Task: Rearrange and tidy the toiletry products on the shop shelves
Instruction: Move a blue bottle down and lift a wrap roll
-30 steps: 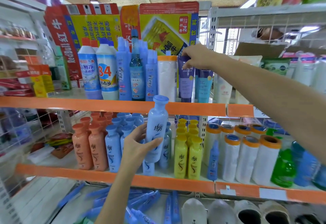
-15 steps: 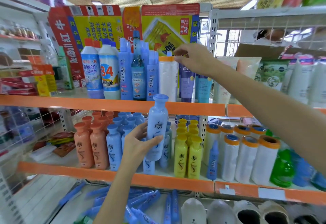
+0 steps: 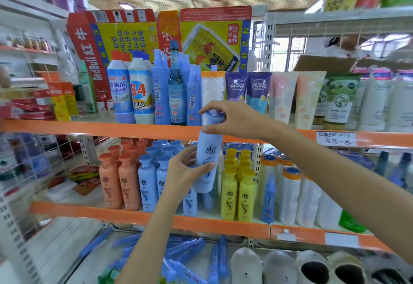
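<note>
Both hands on the pale blue shampoo bottle (image 3: 209, 160), held up before the orange shelf edge (image 3: 89, 127), left hand (image 3: 185, 172) wrapped round its body, right hand (image 3: 234, 120) pinching the cap — tilt it and the blue bottles (image 3: 147, 185) below could topple.

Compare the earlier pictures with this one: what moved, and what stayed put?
The right hand left the purple tubes on the upper shelf, came down and now pinches the cap of the pale blue bottle. The left hand still grips that bottle's body, raised above the blue row. Shelved products look unchanged.
</note>
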